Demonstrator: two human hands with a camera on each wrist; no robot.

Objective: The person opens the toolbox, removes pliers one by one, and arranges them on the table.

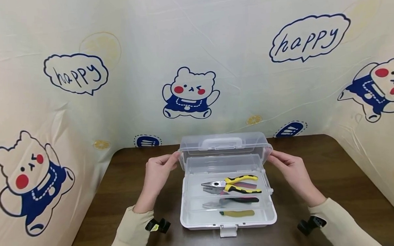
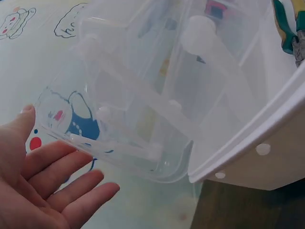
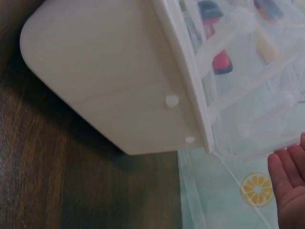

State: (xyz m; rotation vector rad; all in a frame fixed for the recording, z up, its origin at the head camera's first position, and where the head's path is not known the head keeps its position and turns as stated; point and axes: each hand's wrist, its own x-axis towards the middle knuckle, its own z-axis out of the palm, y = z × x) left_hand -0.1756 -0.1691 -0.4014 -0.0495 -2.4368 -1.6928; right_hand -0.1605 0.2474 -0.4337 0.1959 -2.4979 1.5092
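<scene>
A white toolbox with a raised clear lid stands in front of me. Clear inner trays rise on hinged arms beneath the lid. Inside are long-nose pliers with yellow and black handles; red-and-black handles and a green-yellow handle show through clear plastic. My left hand is at the lid's left corner, its fingers straight and spread right at the edge. At the opposite corner is my right hand, with extended fingers at the lid's rim.
The box rests on a dark brown wooden table. Its white front latch hangs down. Behind and at both sides hangs a pale cloth printed with cartoon bears and lettering.
</scene>
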